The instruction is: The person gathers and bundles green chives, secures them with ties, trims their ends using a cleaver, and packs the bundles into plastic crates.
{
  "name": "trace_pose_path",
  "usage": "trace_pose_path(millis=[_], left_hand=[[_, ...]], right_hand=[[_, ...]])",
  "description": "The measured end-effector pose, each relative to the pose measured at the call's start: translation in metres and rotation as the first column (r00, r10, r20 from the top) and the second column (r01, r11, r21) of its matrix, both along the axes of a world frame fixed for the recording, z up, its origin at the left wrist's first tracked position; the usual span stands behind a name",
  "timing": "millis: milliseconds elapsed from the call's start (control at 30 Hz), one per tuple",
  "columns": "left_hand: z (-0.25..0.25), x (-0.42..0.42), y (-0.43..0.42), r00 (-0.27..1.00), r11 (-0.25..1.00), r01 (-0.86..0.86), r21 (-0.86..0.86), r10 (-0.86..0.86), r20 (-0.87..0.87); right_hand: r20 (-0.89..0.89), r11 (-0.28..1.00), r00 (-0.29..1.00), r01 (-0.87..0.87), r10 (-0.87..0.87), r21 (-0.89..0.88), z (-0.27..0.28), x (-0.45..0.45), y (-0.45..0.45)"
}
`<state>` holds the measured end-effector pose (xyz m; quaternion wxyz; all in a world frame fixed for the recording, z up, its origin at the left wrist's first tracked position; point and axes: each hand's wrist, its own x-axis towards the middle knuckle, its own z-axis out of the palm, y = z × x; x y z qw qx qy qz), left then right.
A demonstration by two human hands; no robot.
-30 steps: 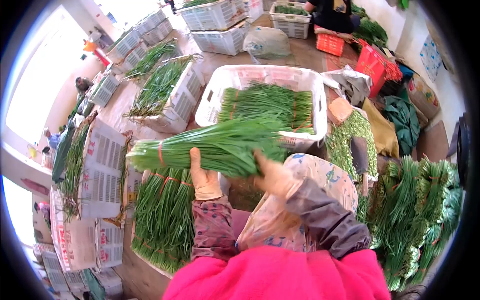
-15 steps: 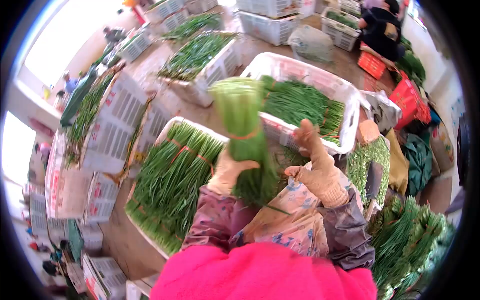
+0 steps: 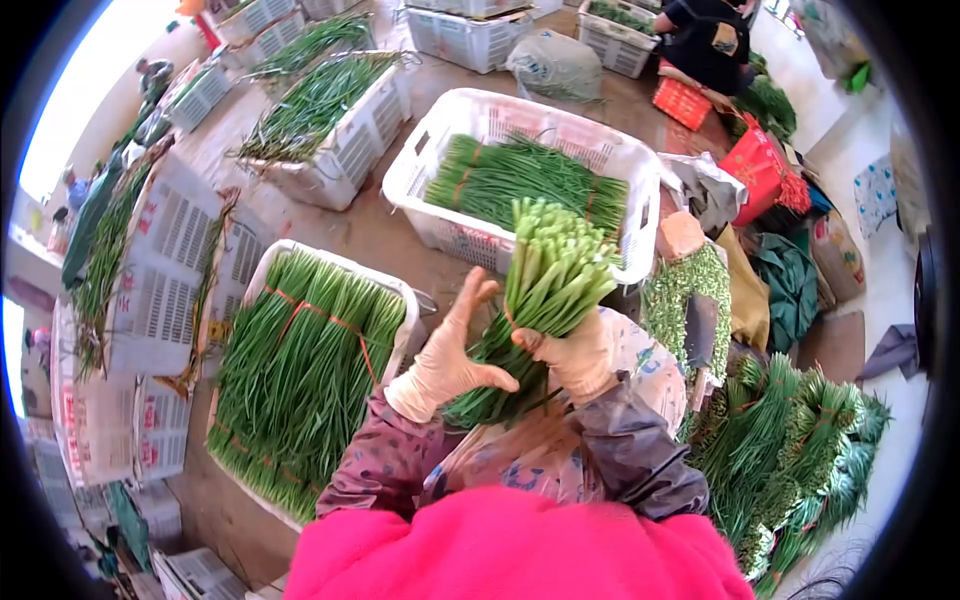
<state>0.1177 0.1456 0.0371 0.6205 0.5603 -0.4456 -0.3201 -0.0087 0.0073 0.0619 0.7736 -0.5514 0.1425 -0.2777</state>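
A bundle of chives (image 3: 557,268) with pale cut stem ends stands tilted in front of me, its leaves hanging down toward my lap. My right hand (image 3: 580,358), in a pale glove, is closed around it near an orange band. Beside its left side is my left hand (image 3: 447,358), also gloved, with thumb and fingers spread; I cannot tell whether the thumb touches the leaves. Just beyond is a white plastic crate (image 3: 643,250) holding banded chives (image 3: 520,185). To the left, a second crate (image 3: 408,318) is packed with chives (image 3: 300,370) under orange bands.
On my right are a heap of chive bundles (image 3: 785,440) and a block covered in chopped green bits (image 3: 672,300) with a dark blade-like piece on it. Stacked white crates (image 3: 165,260) stand at left. A person in dark clothes (image 3: 708,45) sits at the far right.
The chive bundle has passed from my left hand to my right and tipped rightward, stem ends now facing me more. My left hand has let go and opened. The view has shifted right.
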Motion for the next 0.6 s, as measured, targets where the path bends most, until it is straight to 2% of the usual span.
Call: trace_pose_path(millis=[67, 100, 133, 200, 267, 300, 333, 367, 400, 433, 467, 533, 600], left_hand=[[0.001, -0.013, -0.013, 0.98, 0.999, -0.005, -0.052, 0.015, 0.196], [-0.015, -0.023, -0.015, 0.993, 0.999, -0.013, -0.033, 0.017, 0.113], [-0.034, -0.034, -0.017, 0.992, 0.999, -0.05, -0.019, 0.047, -0.115], [-0.036, -0.039, -0.023, 0.988, 0.989, -0.142, -0.032, 0.14, -0.068], [-0.026, -0.031, -0.023, 0.895, 0.987, -0.162, -0.021, 0.138, -0.423], [-0.019, -0.025, -0.021, 0.851, 0.971, -0.236, -0.031, 0.191, -0.49], [-0.006, -0.017, -0.02, 0.796, 0.954, -0.277, -0.112, 0.163, -0.583], [-0.003, -0.003, -0.011, 0.826, 0.962, -0.266, -0.06, 0.196, -0.529], [0.0, 0.01, -0.002, 0.852, 0.964, -0.265, -0.005, 0.232, -0.47], [0.017, 0.016, -0.001, 0.82, 0.913, -0.402, -0.071, 0.324, -0.473], [0.03, 0.025, 0.004, 0.762, 0.876, -0.47, -0.107, 0.342, -0.551], [0.054, 0.047, 0.023, 0.715, 0.841, -0.523, -0.136, 0.347, -0.606], [0.054, 0.072, 0.051, 0.65, 0.747, -0.661, -0.077, 0.518, -0.556]], right_hand=[[0.01, 0.999, 1.0, -0.021, 0.021, 0.033, 0.001, 0.001, 0.002], [0.016, 0.998, 0.999, -0.032, 0.031, 0.051, 0.003, 0.004, 0.004], [0.023, 0.997, 0.999, -0.042, 0.041, 0.068, 0.004, 0.006, 0.005], [-0.112, 0.946, 0.972, 0.168, -0.205, -0.276, 0.008, 0.01, 0.013], [-0.16, 0.953, 0.971, 0.129, -0.178, -0.275, 0.008, 0.017, 0.011], [-0.03, 0.93, 0.994, 0.084, -0.102, -0.359, 0.007, 0.021, 0.009], [0.096, 0.896, 0.995, 0.048, -0.007, -0.442, 0.005, 0.026, 0.01], [0.006, 0.887, 1.0, 0.018, -0.018, -0.462, -0.003, 0.027, 0.017], [0.017, 0.89, 1.0, 0.001, 0.008, -0.455, -0.006, 0.024, 0.021], [-0.353, 0.869, 0.928, -0.272, 0.123, -0.413, -0.006, 0.02, 0.023], [-0.668, 0.813, 0.712, -0.51, 0.215, -0.282, -0.008, 0.014, 0.023], [-0.478, 0.805, 0.801, -0.526, 0.36, -0.274, -0.077, 0.005, 0.016], [-0.652, 0.743, 0.717, -0.572, 0.247, -0.348, -0.052, 0.001, 0.003]])
